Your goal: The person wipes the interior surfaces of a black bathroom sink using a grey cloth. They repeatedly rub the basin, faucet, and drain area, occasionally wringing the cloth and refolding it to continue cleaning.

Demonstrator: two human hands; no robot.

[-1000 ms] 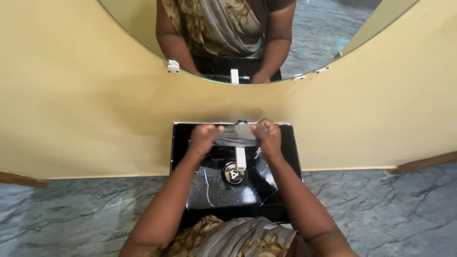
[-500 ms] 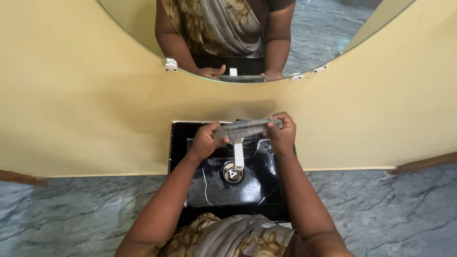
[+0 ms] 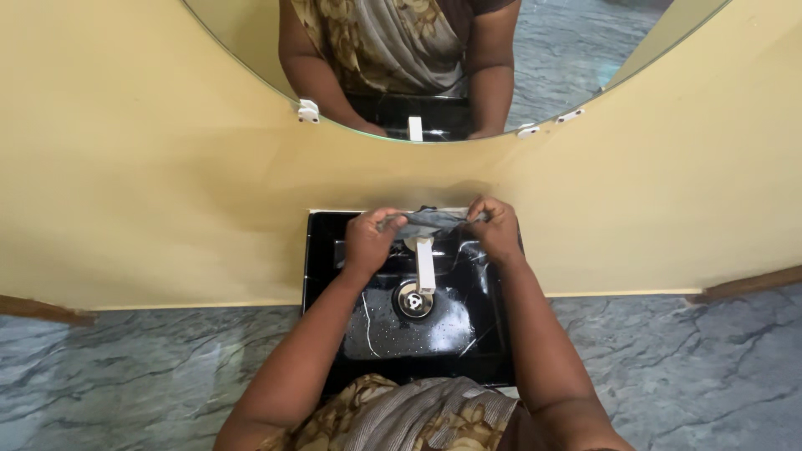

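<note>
A home washroom: a black basin [image 3: 484, 334] with a tap [image 3: 425, 263] below a round wall mirror [image 3: 551, 75].

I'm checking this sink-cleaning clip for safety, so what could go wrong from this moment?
1. The grey cloth is stretched between the left hand and right hand above the white tap spout; it could snag on the tap.
2. The glossy black sink basin shows droplets; if a hand lets go, the cloth may fall onto the round metal drain.

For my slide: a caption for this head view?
Both hands, left hand and right hand, stretch a grey cloth above a black sink.
</note>
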